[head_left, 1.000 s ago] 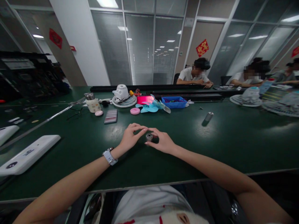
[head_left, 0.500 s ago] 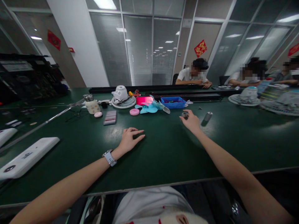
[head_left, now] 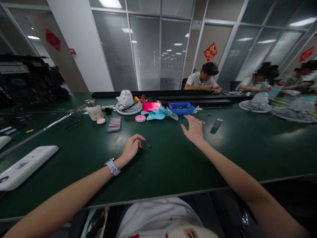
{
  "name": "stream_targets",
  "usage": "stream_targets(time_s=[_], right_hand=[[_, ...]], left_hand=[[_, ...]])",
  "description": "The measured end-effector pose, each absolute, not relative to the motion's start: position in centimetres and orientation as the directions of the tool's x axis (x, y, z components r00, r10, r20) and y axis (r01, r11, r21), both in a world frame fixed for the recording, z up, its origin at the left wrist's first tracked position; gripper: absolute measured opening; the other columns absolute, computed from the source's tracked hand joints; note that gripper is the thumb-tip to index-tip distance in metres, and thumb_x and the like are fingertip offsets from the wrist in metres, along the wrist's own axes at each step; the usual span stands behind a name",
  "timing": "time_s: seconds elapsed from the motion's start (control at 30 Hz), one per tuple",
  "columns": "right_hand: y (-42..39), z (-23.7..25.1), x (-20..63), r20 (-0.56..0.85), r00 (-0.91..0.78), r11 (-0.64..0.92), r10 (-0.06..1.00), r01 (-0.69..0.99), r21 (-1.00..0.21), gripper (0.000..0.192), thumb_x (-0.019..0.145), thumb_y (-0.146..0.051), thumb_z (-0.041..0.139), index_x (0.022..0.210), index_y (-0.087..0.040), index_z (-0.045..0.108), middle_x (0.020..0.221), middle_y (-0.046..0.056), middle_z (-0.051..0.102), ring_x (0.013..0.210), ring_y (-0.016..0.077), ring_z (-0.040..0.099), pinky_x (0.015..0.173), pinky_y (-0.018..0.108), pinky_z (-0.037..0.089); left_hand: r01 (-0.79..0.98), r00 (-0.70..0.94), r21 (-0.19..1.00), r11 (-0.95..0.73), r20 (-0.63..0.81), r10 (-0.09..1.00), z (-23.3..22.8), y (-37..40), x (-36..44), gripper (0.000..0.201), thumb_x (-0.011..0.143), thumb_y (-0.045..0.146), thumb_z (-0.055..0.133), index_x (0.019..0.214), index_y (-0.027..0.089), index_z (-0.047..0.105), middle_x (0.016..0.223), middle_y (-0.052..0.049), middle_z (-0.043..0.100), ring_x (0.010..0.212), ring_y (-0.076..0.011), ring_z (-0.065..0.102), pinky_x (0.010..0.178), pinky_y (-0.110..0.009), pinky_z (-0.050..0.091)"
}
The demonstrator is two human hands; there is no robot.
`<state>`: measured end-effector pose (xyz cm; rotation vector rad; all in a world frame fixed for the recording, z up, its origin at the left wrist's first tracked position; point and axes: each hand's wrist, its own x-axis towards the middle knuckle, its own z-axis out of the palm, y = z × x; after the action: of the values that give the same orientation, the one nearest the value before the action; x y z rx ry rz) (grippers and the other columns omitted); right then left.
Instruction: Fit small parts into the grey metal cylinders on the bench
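Note:
My left hand (head_left: 131, 146) rests on the green table with its fingers loosely bent and apart, holding nothing. Just to the right of its fingertips lies a tiny metal piece (head_left: 149, 146), too small to name. My right hand (head_left: 195, 130) is open over the table, thumb and fingers spread, with nothing between them. Partly hidden behind that hand is a small round metal part (head_left: 203, 122). Further right a silver metal cylinder (head_left: 217, 125) stands on the tabletop.
Along the back are a white fan housing (head_left: 125, 99), light-blue fan blades (head_left: 157, 114), a blue tray (head_left: 182, 109) of small items and a pink disc (head_left: 140, 118). A patterned bottle (head_left: 94, 110) stands left, a white device (head_left: 29, 168) nearer. Co-workers sit across the table.
My right hand has let go of the round metal part and moved left. My left hand has drawn back a little to the left, and the tiny metal piece now shows beside it.

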<state>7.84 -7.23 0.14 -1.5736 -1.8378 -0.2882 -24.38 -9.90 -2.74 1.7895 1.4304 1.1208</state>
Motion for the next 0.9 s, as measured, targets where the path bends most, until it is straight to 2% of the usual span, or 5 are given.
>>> stream_targets(time_s=[0.13, 0.3, 0.47, 0.67, 0.9], right_hand=[[-10.3, -1.1, 0.7, 0.439, -0.606, 0.737, 0.663, 0.631, -0.243, 0.045, 0.097, -0.035, 0.048, 0.142, -0.027, 0.049, 0.152, 0.007, 0.043, 0.143, 0.0248, 0.035, 0.114, 0.050, 0.031], [-11.0, -2.7, -2.1, 0.333, -0.749, 0.819, 0.573, 0.501, -0.280, 0.038, 0.098, -0.026, 0.049, 0.134, -0.024, 0.058, 0.138, 0.006, 0.059, 0.133, 0.0220, 0.050, 0.108, 0.043, 0.040], [-10.3, -2.5, -0.9, 0.397, -0.647, 0.758, 0.651, 0.584, -0.291, 0.021, 0.093, -0.031, 0.060, 0.109, -0.024, 0.073, 0.115, 0.004, 0.073, 0.111, 0.0214, 0.065, 0.096, 0.040, 0.047], [-8.1, -0.5, 2.9, 0.495, -0.502, 0.642, 0.709, 0.750, -0.160, 0.018, 0.094, -0.031, 0.058, 0.097, -0.025, 0.075, 0.105, 0.003, 0.075, 0.101, 0.0236, 0.066, 0.091, 0.041, 0.045], [-5.1, 2.2, 16.3, 0.631, 0.174, -0.053, 0.756, 0.977, -0.206, 0.030, 0.094, -0.034, 0.051, 0.103, -0.019, 0.075, 0.111, 0.014, 0.071, 0.103, 0.0300, 0.062, 0.085, 0.039, 0.044]], left_hand=[[0.502, 0.064, 0.820, -0.275, 0.282, 0.957, -2.8, -10.0, -24.4, 0.029, 0.076, 0.020, 0.037, 0.084, 0.018, 0.065, 0.060, 0.002, 0.051, 0.056, -0.0148, 0.050, 0.056, -0.026, 0.037], [0.568, 0.092, 0.774, -0.280, 0.279, 0.956, -2.9, -10.0, -24.4, 0.029, 0.074, 0.018, 0.037, 0.081, 0.019, 0.065, 0.058, 0.003, 0.051, 0.056, -0.0152, 0.048, 0.055, -0.026, 0.033], [0.602, 0.112, 0.748, -0.280, 0.269, 0.957, -3.0, -10.0, -24.3, 0.030, 0.074, 0.016, 0.036, 0.081, 0.019, 0.065, 0.057, 0.003, 0.050, 0.054, -0.0150, 0.047, 0.056, -0.026, 0.032], [0.612, 0.098, 0.747, -0.259, 0.254, 0.962, -2.9, -10.1, -24.3, 0.029, 0.076, 0.016, 0.036, 0.080, 0.020, 0.065, 0.055, 0.003, 0.049, 0.053, -0.0150, 0.047, 0.055, -0.025, 0.031], [0.628, 0.105, 0.736, -0.252, 0.241, 0.965, -2.7, -10.3, -24.2, 0.029, 0.076, 0.015, 0.037, 0.078, 0.020, 0.065, 0.057, 0.002, 0.053, 0.053, -0.0151, 0.048, 0.055, -0.025, 0.032]])
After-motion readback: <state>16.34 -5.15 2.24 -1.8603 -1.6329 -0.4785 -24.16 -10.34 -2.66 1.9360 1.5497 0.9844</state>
